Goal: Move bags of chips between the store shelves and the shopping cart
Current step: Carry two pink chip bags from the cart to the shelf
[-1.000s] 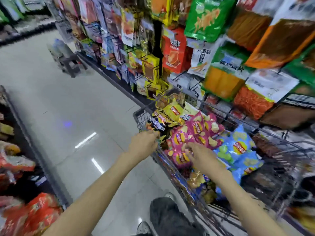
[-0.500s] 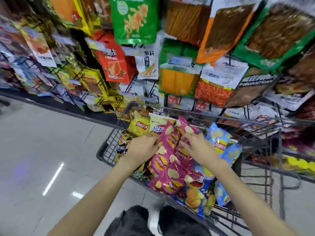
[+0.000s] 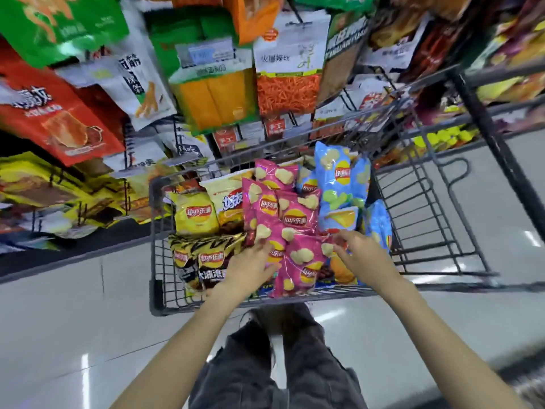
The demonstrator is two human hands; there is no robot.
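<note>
A grey wire shopping cart [image 3: 156,231] stands in front of me, packed with chip bags. Several pink bags [image 3: 295,219] lie in the middle, a yellow bag [image 3: 194,214] and a black-and-yellow bag [image 3: 206,258] at the left, and blue bags [image 3: 339,184] at the right. My left hand [image 3: 250,270] rests flat on the left side of the nearest pink bag [image 3: 300,261], fingers spread. On that bag's right edge my right hand [image 3: 362,255] touches with its fingers apart. Neither hand has lifted a bag.
Hanging snack packs fill the shelf wall [image 3: 206,84] right behind the cart. The cart's empty folding section [image 3: 427,216] juts out at the right. Glossy floor [image 3: 73,335] spreads to the left and below. My dark trousers [image 3: 280,364] are under the cart's near edge.
The view swung to face the cart head-on. Both hands slid toward me, from the pink bags in the middle onto the nearest one.
</note>
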